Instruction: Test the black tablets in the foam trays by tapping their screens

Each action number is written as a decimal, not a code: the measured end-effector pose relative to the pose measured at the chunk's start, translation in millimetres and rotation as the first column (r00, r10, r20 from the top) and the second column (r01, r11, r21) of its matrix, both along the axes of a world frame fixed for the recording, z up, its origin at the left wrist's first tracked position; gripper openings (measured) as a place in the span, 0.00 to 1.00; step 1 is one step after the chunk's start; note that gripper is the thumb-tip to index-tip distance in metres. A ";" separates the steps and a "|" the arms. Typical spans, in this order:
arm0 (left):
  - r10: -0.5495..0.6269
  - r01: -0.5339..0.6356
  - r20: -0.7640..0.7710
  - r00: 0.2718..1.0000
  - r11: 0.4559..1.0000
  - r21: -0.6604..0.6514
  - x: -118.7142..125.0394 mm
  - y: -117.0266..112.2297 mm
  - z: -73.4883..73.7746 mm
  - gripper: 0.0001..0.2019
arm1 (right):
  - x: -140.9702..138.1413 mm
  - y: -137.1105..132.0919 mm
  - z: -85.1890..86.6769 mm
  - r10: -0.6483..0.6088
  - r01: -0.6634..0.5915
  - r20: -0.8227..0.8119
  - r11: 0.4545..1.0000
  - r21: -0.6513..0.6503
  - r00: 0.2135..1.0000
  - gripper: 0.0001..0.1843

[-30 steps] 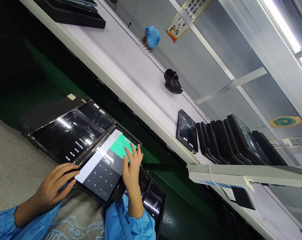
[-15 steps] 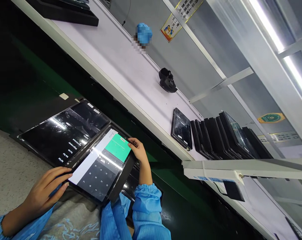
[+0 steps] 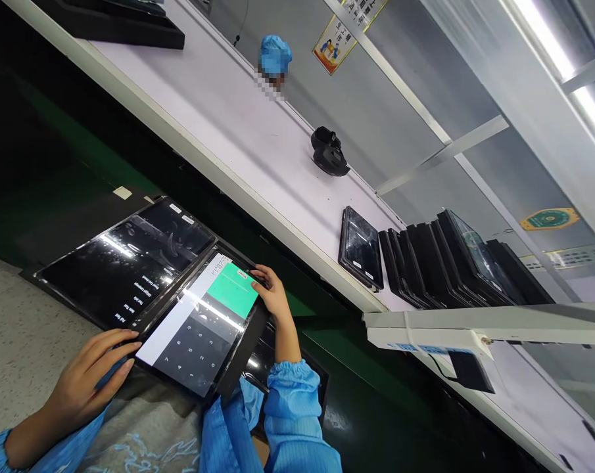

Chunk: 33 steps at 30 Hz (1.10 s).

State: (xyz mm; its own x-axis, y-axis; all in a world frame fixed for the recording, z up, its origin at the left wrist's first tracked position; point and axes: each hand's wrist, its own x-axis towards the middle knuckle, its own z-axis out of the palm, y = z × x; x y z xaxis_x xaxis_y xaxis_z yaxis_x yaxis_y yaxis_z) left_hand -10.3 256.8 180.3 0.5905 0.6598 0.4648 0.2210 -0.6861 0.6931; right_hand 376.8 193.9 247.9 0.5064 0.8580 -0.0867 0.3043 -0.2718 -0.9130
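Note:
A tablet (image 3: 193, 351) with a lit screen lies tilted across my lap, showing a dark number keypad, a green panel and a white strip. My left hand (image 3: 87, 368) grips its near left edge, fingertips on the rim. At the far right edge, my right hand (image 3: 270, 289) is closed around the rim, with part of the fingers hidden. Just beyond, a second tablet (image 3: 124, 263) lies flat with a dark screen and lines of white text. Another dark tablet (image 3: 260, 361) is partly hidden under my right forearm.
A long white table (image 3: 238, 151) crosses beyond my lap. On it are a black object (image 3: 329, 152), a flat-lying tablet (image 3: 360, 249) and a row of upright tablets (image 3: 430, 263). A black tray-like block (image 3: 129, 26) sits far left. A person in a blue cap (image 3: 276, 56) is behind the table.
White characters over the keypad area of the lit screen are gone. Both hands stay on the tablet's edges. The view has shifted slightly.

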 end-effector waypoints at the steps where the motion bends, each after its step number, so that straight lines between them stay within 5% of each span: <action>1: 0.000 0.000 -0.004 1.000 1.000 0.001 -0.1 0.2 -0.1 0.12 | 0.8 -2.3 0.5 0.007 -0.007 0.000 1.000 0.010 1.000 0.25; 10: 0.007 -0.010 0.033 0.999 0.996 0.089 0.8 6.3 8.8 0.13 | -10.9 13.0 -3.6 -0.088 0.113 0.215 0.988 -0.108 0.973 0.20; 13: 0.029 -0.030 0.012 1.000 0.983 0.183 -3.6 12.7 9.9 0.13 | -9.4 7.7 -1.6 -0.173 0.169 0.176 0.985 0.037 0.969 0.20; 16: 0.171 -0.161 -0.041 0.984 0.969 0.186 -8.1 22.4 11.0 0.12 | -17.5 -11.1 -2.3 -0.396 0.365 0.122 0.906 0.216 0.910 0.20; 19: 0.315 -0.299 -0.090 0.945 0.942 0.153 -11.6 33.6 12.4 0.14 | -49.1 -38.2 -8.6 -0.556 0.519 0.095 0.815 0.259 0.826 0.26; 21: 0.303 -0.280 -0.117 0.946 0.944 0.176 -13.5 40.1 12.4 0.17 | -81.4 -57.0 -14.5 -0.591 0.567 0.061 0.795 0.215 0.805 0.32; 27: 0.190 -0.129 -0.208 0.959 0.952 0.278 -15.6 53.0 8.6 0.23 | -166.2 -99.1 -27.8 -0.561 0.561 -0.025 0.824 0.081 0.827 0.38; 33: 0.142 -0.107 -0.208 0.968 0.979 0.174 -17.3 60.3 9.6 0.16 | -198.4 -112.4 -24.3 -0.563 0.565 -0.049 0.823 0.055 0.825 0.40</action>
State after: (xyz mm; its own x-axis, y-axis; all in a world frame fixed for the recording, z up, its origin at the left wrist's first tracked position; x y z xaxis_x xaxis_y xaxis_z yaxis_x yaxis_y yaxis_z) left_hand -27.6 317.1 189.9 0.6072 0.6620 0.4395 0.4451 -0.7415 0.5020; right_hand 178.4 81.5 223.7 0.9017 0.4276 -0.0642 0.0888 -0.3284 -0.9404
